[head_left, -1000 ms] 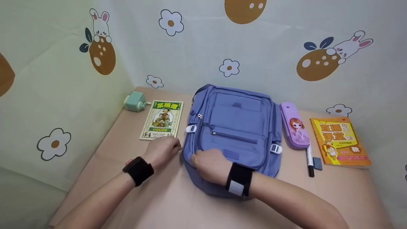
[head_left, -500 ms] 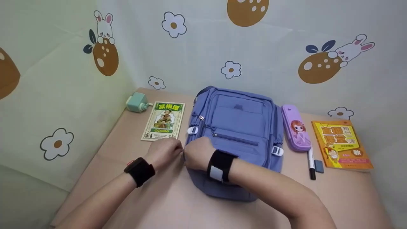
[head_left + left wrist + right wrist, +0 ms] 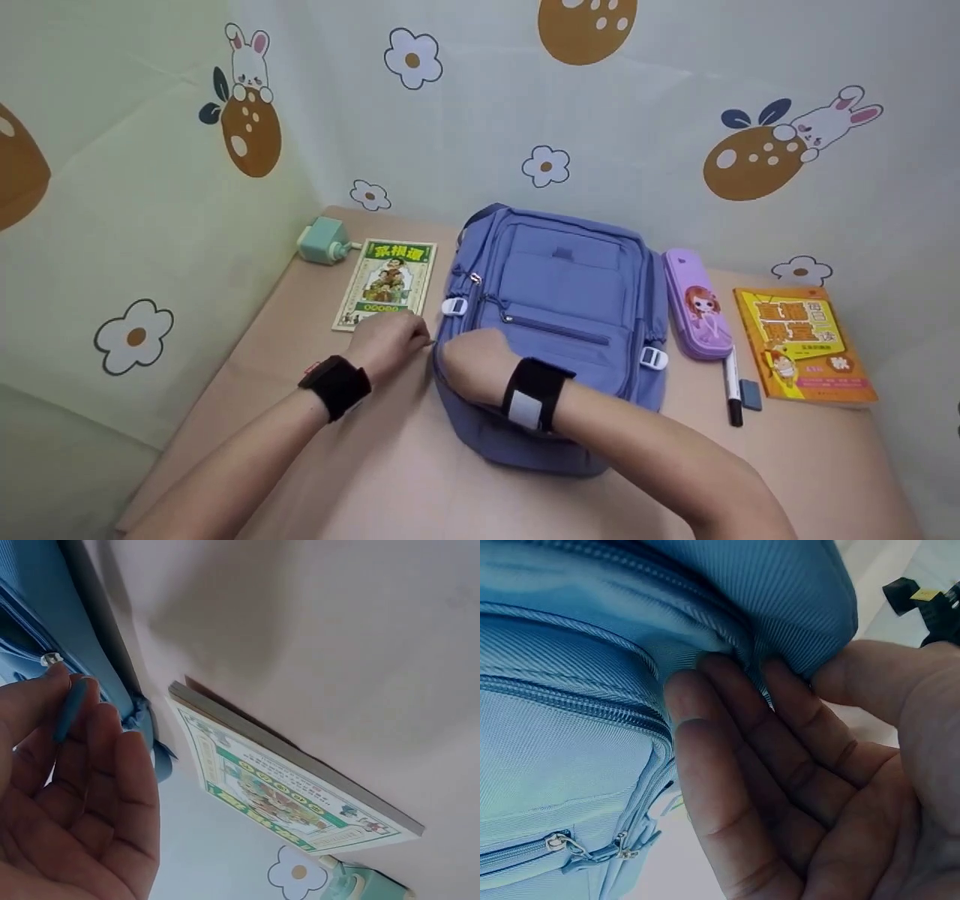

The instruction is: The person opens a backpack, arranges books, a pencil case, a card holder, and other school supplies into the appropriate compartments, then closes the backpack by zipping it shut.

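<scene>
Head view: works at a blue backpack [image 3: 570, 277] lying on the table [image 3: 390, 484] between a green-and-white book [image 3: 386, 281] and a purple case [image 3: 697, 304]; pinches a zipper pull [image 3: 72, 709] with the left hand [image 3: 388, 341], a fabric edge [image 3: 817, 630] with the right hand [image 3: 478, 366].

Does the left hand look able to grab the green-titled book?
Probably yes: the left hand is close to the green-titled book, with nothing visible between them. It pinches the blue zipper pull of the backpack, so would likely have to let go first.
</scene>
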Motion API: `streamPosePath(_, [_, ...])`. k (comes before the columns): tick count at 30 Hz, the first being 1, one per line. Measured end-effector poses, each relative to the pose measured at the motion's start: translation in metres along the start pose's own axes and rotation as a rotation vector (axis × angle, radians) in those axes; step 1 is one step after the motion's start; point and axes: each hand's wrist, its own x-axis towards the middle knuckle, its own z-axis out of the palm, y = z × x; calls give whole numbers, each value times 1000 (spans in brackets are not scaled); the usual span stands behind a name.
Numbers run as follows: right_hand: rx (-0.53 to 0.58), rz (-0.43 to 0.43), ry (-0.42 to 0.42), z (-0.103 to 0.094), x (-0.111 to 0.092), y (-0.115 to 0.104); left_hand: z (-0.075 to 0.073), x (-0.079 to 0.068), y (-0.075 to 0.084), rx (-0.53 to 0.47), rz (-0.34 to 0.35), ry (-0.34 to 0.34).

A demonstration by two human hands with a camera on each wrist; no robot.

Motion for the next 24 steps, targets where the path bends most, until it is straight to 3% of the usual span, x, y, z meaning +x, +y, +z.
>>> streamPosePath(15, [140,23,15,-4,-8,10,11,54,-12,-83,-128,-5])
streamPosePath(19, [127,22,31,-3,-9,9,14,60,-13,-69,-150,-9])
streamPosePath(24, [85,36,31,1,-8,6,16,59,-12,-70,-120,20])
